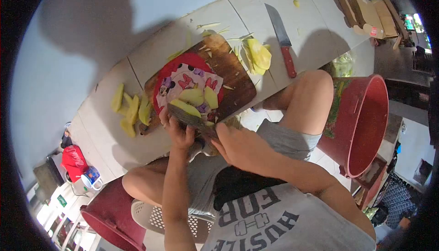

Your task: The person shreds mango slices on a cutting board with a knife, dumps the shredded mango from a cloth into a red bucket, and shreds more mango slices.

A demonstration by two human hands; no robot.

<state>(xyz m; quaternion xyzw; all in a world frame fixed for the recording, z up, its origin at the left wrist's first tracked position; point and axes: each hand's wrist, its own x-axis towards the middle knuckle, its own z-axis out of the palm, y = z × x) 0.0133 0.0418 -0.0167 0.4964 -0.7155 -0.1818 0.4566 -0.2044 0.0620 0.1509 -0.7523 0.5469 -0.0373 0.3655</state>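
My right hand (235, 143) is closed at the near end of a dark, wide-bladed knife (190, 119); its handle is hidden in the fingers. My left hand (178, 131) is closed around the blade's far end, against a yellow-green fruit slice (185, 107) that the knife partly covers. Beneath them, more pale fruit slices (192, 96) lie on a pink cartoon-print plate (176, 79) with a red rim. This plate rests on a wooden cutting board (238, 84).
Fruit wedges (131, 109) lie left of the board, and peeled pieces (258, 56) lie right of it. A red-handled knife (284, 45) is farther right. Red tubs (368, 123) stand beside the tiled surface (96, 118). A mug (91, 178) sits left; cardboard (366, 11) lies far right.
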